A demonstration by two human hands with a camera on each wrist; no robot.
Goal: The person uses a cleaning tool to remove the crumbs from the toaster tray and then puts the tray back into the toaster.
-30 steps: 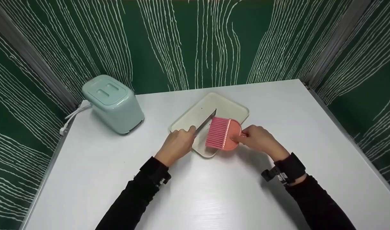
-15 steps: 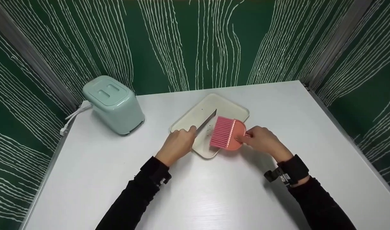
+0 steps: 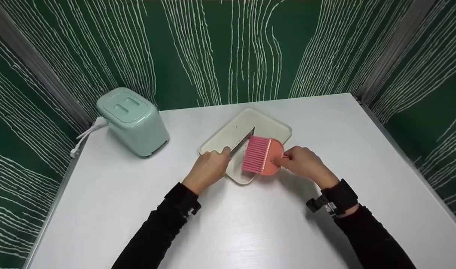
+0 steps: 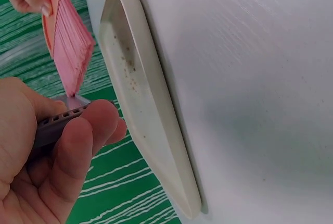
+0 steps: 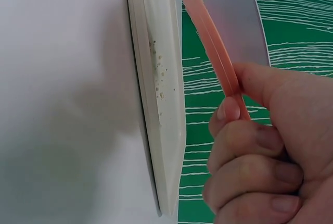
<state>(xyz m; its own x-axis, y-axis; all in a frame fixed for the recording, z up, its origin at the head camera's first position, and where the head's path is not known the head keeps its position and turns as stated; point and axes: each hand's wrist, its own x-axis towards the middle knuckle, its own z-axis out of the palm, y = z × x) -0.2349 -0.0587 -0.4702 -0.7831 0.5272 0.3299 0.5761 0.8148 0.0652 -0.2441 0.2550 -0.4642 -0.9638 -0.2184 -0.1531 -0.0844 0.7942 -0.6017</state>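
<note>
My left hand [image 3: 208, 168] grips the dark handle of a broad-bladed kitchen knife [image 3: 239, 145]; its flat metal blade [image 5: 237, 23] stands on edge over the tray. My right hand [image 3: 302, 161] pinches the coral-coloured back of a small sweeping brush [image 3: 274, 155] between thumb and fingers. Its pink bristles [image 4: 70, 47] point left and reach right at the blade. Beneath both lies a cream rectangular tray [image 3: 267, 125] with a low rim. Small brown crumbs [image 5: 159, 70] are scattered on the tray floor, partly hidden by the brush in the head view.
A mint-green toaster [image 3: 136, 123] stands at the back left of the white table [image 3: 228, 224], its white cord and plug [image 3: 74, 151] at the left edge. Green panels with white wavy lines [image 3: 242, 52] enclose the table at the back and sides.
The brush and my right hand moved slightly right, away from the blade, baring crumbs, then came back left to it. My left hand and the knife have barely shifted.
</note>
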